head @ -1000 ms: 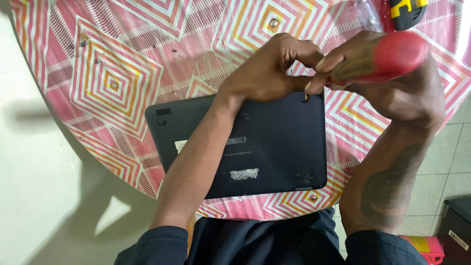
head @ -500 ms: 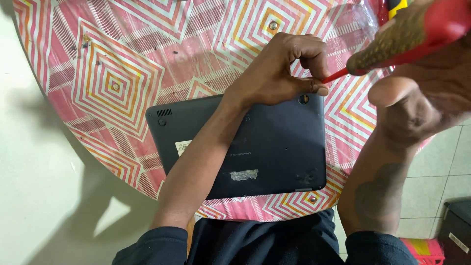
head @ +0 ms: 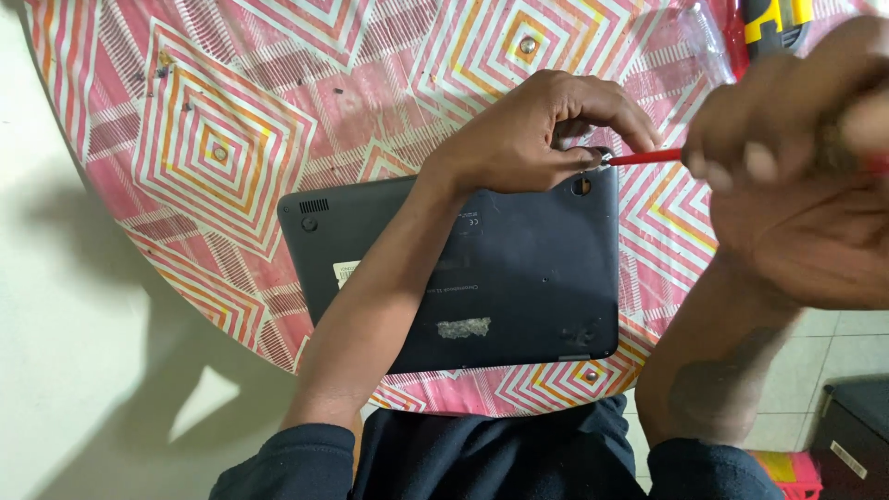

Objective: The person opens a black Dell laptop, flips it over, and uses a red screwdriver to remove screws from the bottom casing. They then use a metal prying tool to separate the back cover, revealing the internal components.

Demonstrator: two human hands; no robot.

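A dark grey laptop [head: 519, 278] lies upside down on a round table with a pink, orange and white patterned cloth [head: 231, 139]. My left hand [head: 537, 130] rests at the laptop's far right corner, thumb and forefinger pinched at the tip of a red-shafted screwdriver [head: 644, 157]. Whether a screw sits between those fingers is too small to tell. My right hand [head: 796, 157], close to the camera and blurred, grips the screwdriver's handle, with the shaft lying nearly level and pointing left. A round screw hole [head: 582, 186] shows just below the tip.
A yellow and black tool [head: 773, 18] and a clear plastic bag [head: 694, 37] lie at the table's far right. Metal studs dot the cloth. Pale floor lies to the left, tiles and a dark box [head: 857, 435] to the right.
My right hand has swung the screwdriver from upright over the corner to nearly level, moving right and closer to the camera. My left hand's fingers stayed pinched at the tip.
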